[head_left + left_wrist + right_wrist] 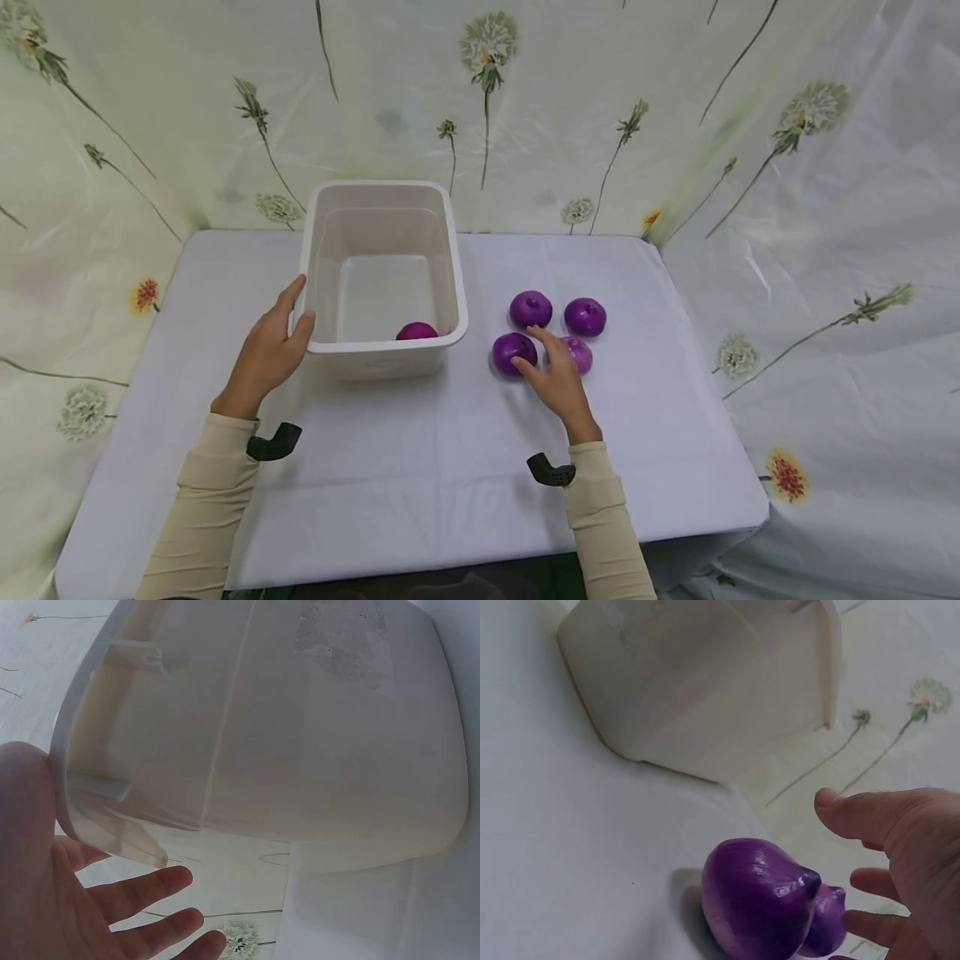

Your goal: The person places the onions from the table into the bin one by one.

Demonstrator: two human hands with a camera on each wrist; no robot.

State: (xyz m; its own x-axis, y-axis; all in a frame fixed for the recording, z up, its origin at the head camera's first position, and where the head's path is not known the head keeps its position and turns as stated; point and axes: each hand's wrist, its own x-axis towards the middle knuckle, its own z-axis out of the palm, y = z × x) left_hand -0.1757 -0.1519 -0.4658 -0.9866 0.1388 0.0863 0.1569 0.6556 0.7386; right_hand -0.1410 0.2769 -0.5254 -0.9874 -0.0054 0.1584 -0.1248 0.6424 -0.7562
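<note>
My left hand (270, 354) is at the left side of a cream plastic bin (386, 346), touching its rim with the thumb; the other fingers (146, 892) spread loosely outside the wall. Inside the bin lies a magenta-purple onion (417, 332), partly hidden by the near rim. To the right, my right hand (555, 379) hovers over a glossy purple onion (508, 352), thumb and fingers apart. Beside it is a paler onion (580, 357), partly covered by the hand. Two more purple onions, one left (530, 308) and one right (585, 317), sit just behind. In the right wrist view, a gap shows between hand and near onion (754, 900).
A white cloth covers the table (390, 483). Behind it and at both sides hangs a pale curtain (540, 100) printed with dandelions. The bin stands close to the table's back edge. Each wrist carries a black camera mount, such as the left mount (274, 442).
</note>
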